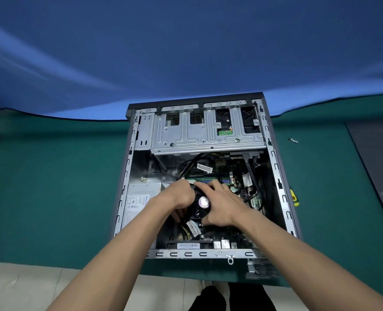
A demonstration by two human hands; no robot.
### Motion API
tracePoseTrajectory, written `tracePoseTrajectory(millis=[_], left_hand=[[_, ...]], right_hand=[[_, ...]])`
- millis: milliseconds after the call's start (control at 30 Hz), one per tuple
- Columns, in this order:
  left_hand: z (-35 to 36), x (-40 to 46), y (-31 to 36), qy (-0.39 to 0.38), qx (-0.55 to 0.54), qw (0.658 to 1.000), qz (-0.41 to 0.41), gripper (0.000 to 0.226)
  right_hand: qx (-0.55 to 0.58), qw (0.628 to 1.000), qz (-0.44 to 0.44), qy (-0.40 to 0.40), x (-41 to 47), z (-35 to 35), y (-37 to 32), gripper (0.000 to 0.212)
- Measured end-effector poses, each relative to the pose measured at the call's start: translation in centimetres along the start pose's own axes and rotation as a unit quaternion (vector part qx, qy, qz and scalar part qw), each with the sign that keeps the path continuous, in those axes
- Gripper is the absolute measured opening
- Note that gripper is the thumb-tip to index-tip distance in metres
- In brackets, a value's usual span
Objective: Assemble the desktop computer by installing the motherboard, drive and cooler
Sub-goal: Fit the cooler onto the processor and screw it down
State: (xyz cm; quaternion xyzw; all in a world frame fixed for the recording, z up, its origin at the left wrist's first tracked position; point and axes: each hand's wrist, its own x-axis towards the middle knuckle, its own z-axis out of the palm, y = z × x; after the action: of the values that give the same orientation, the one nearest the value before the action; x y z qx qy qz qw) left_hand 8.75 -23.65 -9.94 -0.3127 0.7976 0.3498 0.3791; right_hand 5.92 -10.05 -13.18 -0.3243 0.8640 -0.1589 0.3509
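Black cooler (201, 204) mostly hidden under left hand (179, 196), right hand (223, 205).

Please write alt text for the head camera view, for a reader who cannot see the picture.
Two bare hands, the left hand and the right hand, grip the black cooler inside an open computer case lying on a green mat. A power supply sits left of the cooler, a metal drive cage beyond it.
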Motion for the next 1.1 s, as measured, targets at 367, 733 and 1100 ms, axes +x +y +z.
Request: tracePoseTrajectory(millis=[367,733,1100], left_hand=[[-1.5,-0.3,0.1,0.127,0.068,0.983,0.11,0.013],[-4.0,-1.1,0.1,0.153,0.165,0.954,0.199,0.034],[-3.6,-0.2,-0.8,0.18,0.256,0.946,0.087,0.018]], right_hand=[[-0.056,0.993,0.002,0.106,-2.0,-0.9,1.3,0.095],[-0.076,0.993,0.046,0.079,-2.2,-1.1,0.3,0.089],[-0.064,0.996,0.015,0.054,-2.5,-1.9,0.9,0.069]])
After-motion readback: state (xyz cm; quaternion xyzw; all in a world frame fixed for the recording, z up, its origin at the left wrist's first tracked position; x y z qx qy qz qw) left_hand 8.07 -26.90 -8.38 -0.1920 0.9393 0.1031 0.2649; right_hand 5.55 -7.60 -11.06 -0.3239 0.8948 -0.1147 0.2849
